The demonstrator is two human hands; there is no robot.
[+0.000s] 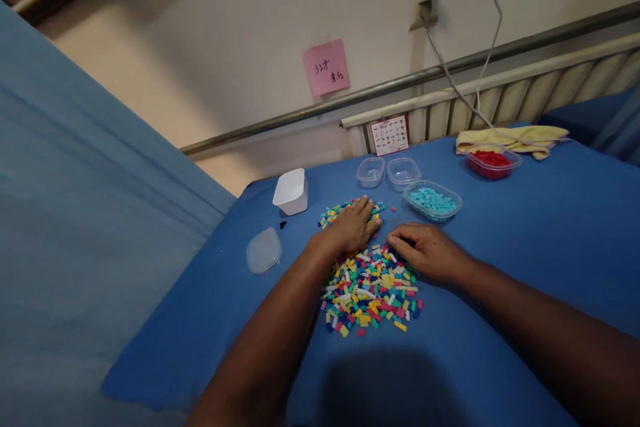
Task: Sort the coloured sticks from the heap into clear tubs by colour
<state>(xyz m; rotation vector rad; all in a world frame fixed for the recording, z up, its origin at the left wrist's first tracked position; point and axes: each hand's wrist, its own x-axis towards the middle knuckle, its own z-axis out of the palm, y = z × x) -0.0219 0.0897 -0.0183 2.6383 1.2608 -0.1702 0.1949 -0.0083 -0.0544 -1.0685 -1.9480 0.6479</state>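
A loose heap of small building bricks in yellow, red, white, green and blue covers the blue cloth. My left hand lies flat over its far part, fingers stretched out, with more bricks showing around it. At the heap's right edge rests my right hand, its fingers curled and thumb against them. Whatever may be between those fingertips is hidden. Just beyond it stands a clear tub of light-blue bricks. Farther right, another clear tub holds red bricks.
Two clear tubs stand near the wall, and a white container is at the left. A clear lid lies in front of it. A yellow cloth and a white cable are at the back right. A blue curtain hangs left.
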